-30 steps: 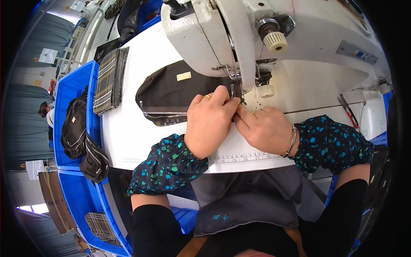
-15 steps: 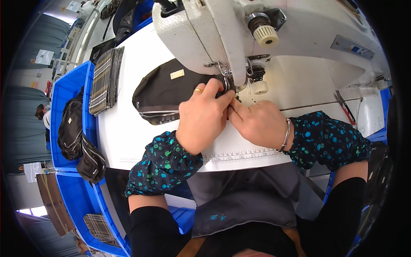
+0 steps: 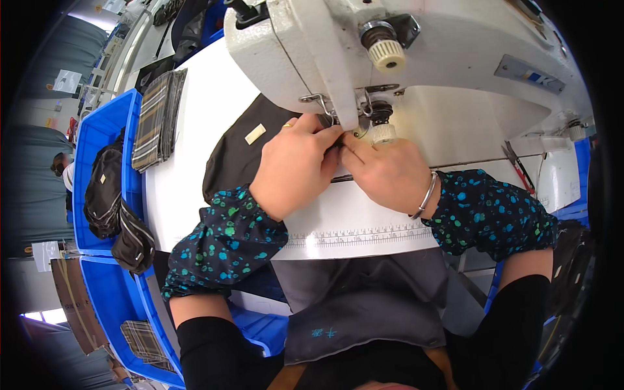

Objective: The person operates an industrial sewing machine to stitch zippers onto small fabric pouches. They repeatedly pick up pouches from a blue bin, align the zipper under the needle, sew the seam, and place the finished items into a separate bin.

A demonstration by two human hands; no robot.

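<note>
A black fabric piece [image 3: 234, 153] with a small cream label [image 3: 255, 134] lies on the white sewing table [image 3: 344, 214], its right end under the head of the white sewing machine [image 3: 286, 65]. With bent fingers, my left hand [image 3: 292, 166] grips the fabric's edge close beside the needle area. My right hand [image 3: 390, 172] pinches the same edge from the right, its fingertips nearly meeting those of the left. Behind the fingers, the needle and presser foot are mostly hidden. Part of the fabric is covered by my left hand and sleeve.
Folded plaid fabric pieces [image 3: 156, 120] are stacked at the table's left edge. Beyond them stands a blue bin [image 3: 84, 188] with black pouches [image 3: 107, 188]; another blue bin [image 3: 107, 299] holds plaid cloth. Red-handled thread snips [image 3: 520, 169] lie at right. A ruler strip [image 3: 351, 235] runs along the front edge.
My left hand and forearm have shifted left and down slightly. The fabric has turned, and the zipper that showed at its near edge is now covered. Both hands keep hold of the fabric.
</note>
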